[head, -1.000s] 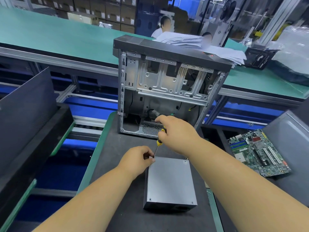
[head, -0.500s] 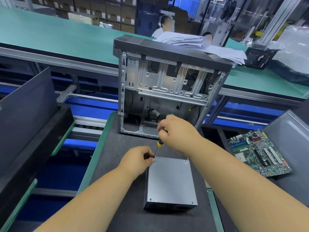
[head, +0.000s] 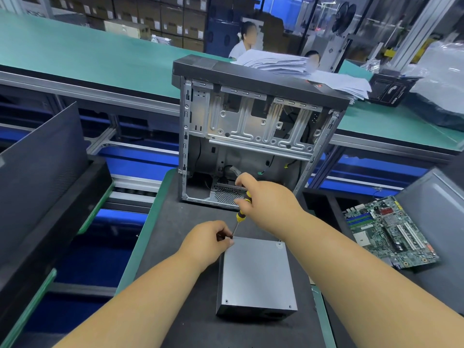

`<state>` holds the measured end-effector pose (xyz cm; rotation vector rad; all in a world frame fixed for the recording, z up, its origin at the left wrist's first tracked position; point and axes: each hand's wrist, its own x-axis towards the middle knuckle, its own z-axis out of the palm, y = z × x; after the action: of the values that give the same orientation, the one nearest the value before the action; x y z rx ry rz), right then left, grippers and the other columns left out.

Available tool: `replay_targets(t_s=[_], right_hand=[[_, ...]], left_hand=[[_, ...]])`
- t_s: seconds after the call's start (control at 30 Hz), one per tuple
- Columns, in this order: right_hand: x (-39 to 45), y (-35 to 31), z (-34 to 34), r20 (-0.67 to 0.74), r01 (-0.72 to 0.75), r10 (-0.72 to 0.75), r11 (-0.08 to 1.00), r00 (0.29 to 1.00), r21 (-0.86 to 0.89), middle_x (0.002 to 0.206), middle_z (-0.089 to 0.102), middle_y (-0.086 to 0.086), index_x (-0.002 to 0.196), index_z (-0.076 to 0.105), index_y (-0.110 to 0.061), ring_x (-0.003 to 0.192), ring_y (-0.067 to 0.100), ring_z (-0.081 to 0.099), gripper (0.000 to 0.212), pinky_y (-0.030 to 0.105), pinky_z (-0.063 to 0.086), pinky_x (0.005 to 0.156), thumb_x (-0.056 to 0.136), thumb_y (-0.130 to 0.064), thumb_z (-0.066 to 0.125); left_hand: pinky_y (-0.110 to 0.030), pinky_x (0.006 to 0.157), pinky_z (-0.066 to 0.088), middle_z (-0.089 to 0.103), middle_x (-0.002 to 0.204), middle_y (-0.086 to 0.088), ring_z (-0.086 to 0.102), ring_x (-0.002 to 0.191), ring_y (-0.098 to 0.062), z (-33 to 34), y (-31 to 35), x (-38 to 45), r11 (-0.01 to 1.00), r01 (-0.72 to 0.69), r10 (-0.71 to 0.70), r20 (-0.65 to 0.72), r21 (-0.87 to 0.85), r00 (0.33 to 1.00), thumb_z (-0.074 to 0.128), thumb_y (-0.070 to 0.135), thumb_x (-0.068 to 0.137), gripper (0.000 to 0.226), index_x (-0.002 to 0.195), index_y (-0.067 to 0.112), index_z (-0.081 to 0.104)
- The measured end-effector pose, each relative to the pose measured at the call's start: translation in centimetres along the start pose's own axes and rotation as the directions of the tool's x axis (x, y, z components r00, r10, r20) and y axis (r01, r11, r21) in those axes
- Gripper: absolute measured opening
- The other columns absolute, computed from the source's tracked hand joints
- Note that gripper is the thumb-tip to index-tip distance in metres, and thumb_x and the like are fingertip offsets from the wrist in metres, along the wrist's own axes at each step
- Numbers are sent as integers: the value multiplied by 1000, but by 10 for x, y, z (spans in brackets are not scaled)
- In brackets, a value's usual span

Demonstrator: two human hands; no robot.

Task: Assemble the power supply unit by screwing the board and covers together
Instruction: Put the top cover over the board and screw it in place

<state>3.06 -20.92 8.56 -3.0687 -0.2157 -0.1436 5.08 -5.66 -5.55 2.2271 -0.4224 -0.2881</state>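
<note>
Nearest to the person, the grey power supply unit (head: 256, 275) lay flat on the dark worktop (head: 175, 222), its plain metal cover facing up with small screw holes at the corners. At its far left corner the left hand (head: 207, 243) rested against the box, its fingers (head: 223, 233) curled and pinching the thin shaft of a screwdriver (head: 239, 216) close to the tip. The tip met the cover right at that corner. Above it the right hand (head: 268, 203) was wrapped round the yellow-and-black handle, holding the tool tilted, handle leaning away from the person. Just behind the hands stood an open computer case (head: 253, 131), upright, its bare metal frame facing us. Off to the right a green motherboard (head: 389, 232) lay tilted against a grey panel (head: 437, 209). Farther back, a stack of papers (head: 288, 64) sat on a green bench.
</note>
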Motion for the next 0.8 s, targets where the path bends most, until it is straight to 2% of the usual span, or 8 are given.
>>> replay_targets(t_s=[0.07,0.13,0.27,0.33,0.43,0.6,0.7,0.8], right_hand=[[0,1,3,-14,-57,56,992,998,-110,72,54,-7,113,51,-25,73,22,57,34,30,37,53,99,-53,40],[1,3,4,2,-80,80,992,997,-97,75,57,-6,103,55,-24,76,21,57,36,29,36,54,99,-54,36],[1,2,-3,40,3,-7,996,999,92,107,58,-1,123,57,-26,96,24,57,32,34,47,72,94,-32,44],[0,1,-3,21,23,-24,998,999,64,100,63,-1,131,51,-29,92,24,60,34,35,50,71,98,-35,45],[-1,2,2,-9,-40,39,998,999,-54,87,66,-4,117,56,-29,83,23,61,32,32,44,61,101,-49,37],[-4,2,0,9,4,-5,996,1000,94,99,60,-5,124,51,-26,85,22,56,35,33,44,65,90,-32,46],[-3,0,2,-8,-9,9,1000,1000,-30,72,54,-8,110,57,-27,74,20,54,24,28,32,53,95,-40,45],[-1,-1,3,1,-70,70,992,998,-103,70,57,-7,94,57,-26,74,20,55,34,28,27,50,98,-54,38]], left_hand=[[-17,63,44,64,84,11,59,78,-2,0,0,0,1000,6,-6,-1,-2,1000,73,36,84,10,82,38,63],[-16,62,42,64,83,11,59,77,-2,0,0,0,1000,8,-8,-5,-4,1000,73,36,84,11,81,39,62],[-17,61,40,63,82,12,58,76,-2,0,1,-1,1000,6,-6,-1,-13,1000,73,36,84,13,79,39,61],[-17,62,41,63,84,12,58,77,-2,-1,1,-1,1000,5,-5,-2,0,1000,72,36,85,11,81,39,62],[-17,63,42,63,84,12,58,78,-2,-1,1,-1,1000,1,-1,-5,7,1000,72,36,85,9,83,38,63],[-19,65,46,63,84,11,58,78,-3,0,0,0,1000,0,0,-5,9,1000,72,36,85,8,84,36,64],[-19,66,47,64,83,12,59,78,-3,0,0,0,1000,4,-4,-5,14,1000,73,36,84,7,85,36,65],[-17,62,44,64,81,14,59,77,0,0,0,1,1000,9,-9,-11,17,1000,73,37,83,7,84,35,66]])
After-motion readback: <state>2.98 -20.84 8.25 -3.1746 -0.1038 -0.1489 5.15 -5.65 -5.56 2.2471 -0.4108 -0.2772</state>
